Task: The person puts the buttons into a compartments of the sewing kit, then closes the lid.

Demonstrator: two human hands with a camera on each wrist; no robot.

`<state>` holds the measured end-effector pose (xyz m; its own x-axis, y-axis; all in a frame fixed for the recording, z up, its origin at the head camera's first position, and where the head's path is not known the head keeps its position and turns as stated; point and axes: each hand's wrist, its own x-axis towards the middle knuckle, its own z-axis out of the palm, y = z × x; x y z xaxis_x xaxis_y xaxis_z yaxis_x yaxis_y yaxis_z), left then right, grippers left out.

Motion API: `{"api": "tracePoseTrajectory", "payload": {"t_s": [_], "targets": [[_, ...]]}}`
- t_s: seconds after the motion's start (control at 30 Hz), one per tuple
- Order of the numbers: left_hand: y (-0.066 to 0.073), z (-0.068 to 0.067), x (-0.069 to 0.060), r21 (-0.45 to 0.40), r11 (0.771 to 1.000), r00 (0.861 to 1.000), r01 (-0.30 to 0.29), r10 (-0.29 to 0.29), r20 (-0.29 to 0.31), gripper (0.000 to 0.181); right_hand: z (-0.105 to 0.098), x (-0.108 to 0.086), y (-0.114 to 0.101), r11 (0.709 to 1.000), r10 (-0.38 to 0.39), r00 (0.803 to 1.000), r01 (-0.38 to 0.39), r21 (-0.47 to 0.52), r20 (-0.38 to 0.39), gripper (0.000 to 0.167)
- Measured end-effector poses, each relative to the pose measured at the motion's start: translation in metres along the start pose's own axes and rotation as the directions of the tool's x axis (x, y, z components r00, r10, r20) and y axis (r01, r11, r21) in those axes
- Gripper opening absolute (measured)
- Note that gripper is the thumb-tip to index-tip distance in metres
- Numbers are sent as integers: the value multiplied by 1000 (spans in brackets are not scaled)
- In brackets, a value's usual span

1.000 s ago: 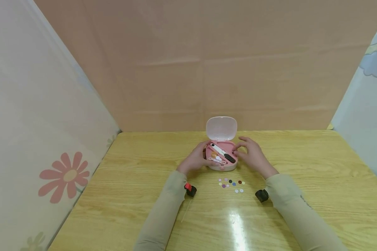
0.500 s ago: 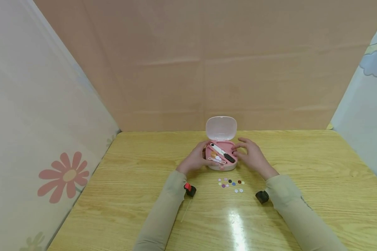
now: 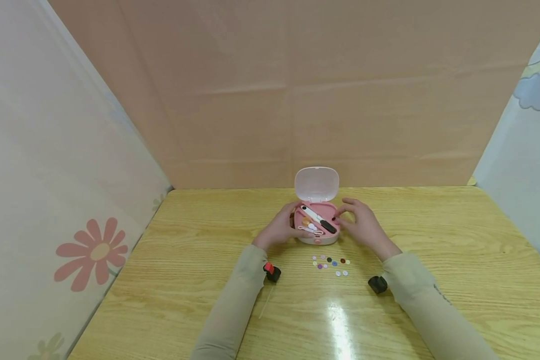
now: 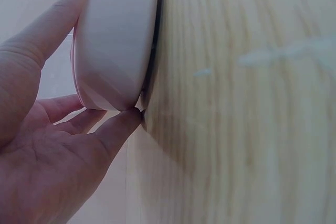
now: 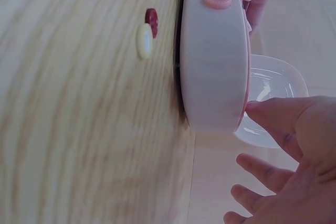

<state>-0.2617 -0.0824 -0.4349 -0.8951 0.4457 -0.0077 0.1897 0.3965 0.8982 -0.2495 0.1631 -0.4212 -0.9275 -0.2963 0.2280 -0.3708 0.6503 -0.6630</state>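
A small box [image 3: 318,240] with pink inside and a pale outer wall [image 5: 214,66] has its clear lid [image 3: 317,184] raised. My left hand [image 3: 279,230] grips its left side, thumb along the front and fingers round the end, as the left wrist view shows of the hand [image 4: 58,145] and wall [image 4: 115,35]. Inside lie a white-and-black tool [image 3: 318,219], an orange round piece and a white band [image 3: 311,230]. My right hand [image 3: 363,225] is at the right rim, thumb touching it, the other fingers spread; a small dark piece [image 3: 334,218] lies beside the fingertips.
Several small coloured buttons [image 3: 335,263] lie on the wooden table [image 3: 184,260] in front of the box. Black wrist devices [image 3: 377,284] sit below both sleeves. A tan cloth [image 3: 270,125] hangs behind the table, with patterned walls at the sides.
My right hand has drawn back very slightly to the right, and its fingertips sit a little farther from the dark piece. My left hand and the box look unmoved.
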Motion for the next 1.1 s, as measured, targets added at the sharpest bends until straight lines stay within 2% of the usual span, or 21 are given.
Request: {"api": "tracePoseTrajectory", "payload": {"t_s": [0.27, 0.5, 0.6, 0.7, 0.83, 0.93, 1.1], "targets": [[-1, 1, 4, 34, 999, 1000, 8, -8, -13, 93, -1, 1, 2, 1000, -4, 1000, 4, -14, 0, 5], [-4, 3, 3, -4, 1000, 1000, 16, -16, -10, 91, -1, -2, 1, 1000, 8, 1000, -8, 10, 16, 10], [-4, 1, 1, 15, 1000, 1000, 27, -27, -12, 92, 0, -2, 0, 1000, 3, 1000, -4, 15, 24, 13], [-3, -1, 1, 30, 999, 999, 30, -29, -24, 92, 0, -2, 0, 1000, -7, 1000, 7, -5, 27, 15], [0, -2, 6, 9, 1000, 1000, -11, 11, -11, 88, -3, -1, 0, 999, -23, 1000, 24, -42, 17, 16], [-1, -1, 7, -13, 1000, 1000, -19, 19, 2, 87, -5, -4, -1, 997, -42, 999, 43, -63, 17, 17], [-4, 2, 2, -12, 1000, 1000, 12, -12, -9, 88, -7, -11, -3, 993, -66, 997, 68, -93, 31, 20]]}}
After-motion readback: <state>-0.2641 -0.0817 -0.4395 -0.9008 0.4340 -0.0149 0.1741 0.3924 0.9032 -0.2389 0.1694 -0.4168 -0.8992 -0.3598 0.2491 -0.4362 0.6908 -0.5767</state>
